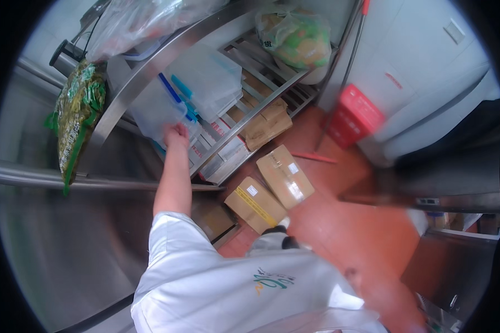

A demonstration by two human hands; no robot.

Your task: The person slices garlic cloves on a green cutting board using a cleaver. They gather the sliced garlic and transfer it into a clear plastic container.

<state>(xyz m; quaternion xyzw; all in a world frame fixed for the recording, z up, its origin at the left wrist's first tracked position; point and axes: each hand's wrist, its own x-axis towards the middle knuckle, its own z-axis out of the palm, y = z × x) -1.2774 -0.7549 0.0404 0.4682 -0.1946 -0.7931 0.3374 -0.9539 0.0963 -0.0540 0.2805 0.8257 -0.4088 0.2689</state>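
My left hand (177,134) reaches out to the middle level of a metal shelf rack. Its fingers are curled at the near side of a translucent plastic container (156,106); whether they grip its rim cannot be told. Just beyond the hand lie tools with a blue handle (169,87) and a turquoise handle (181,86). A grey blade (210,129) juts out from beside them. Behind these stand nested clear plastic containers (206,79). My right hand is out of view.
Two taped cardboard boxes (285,177) (256,204) are on the red floor by my feet. Beyond are a floor squeegee (314,157) and a red bin (355,116). A bagged item (293,39) sits on the rack's far end. Left hangs a green-and-yellow packet (79,120).
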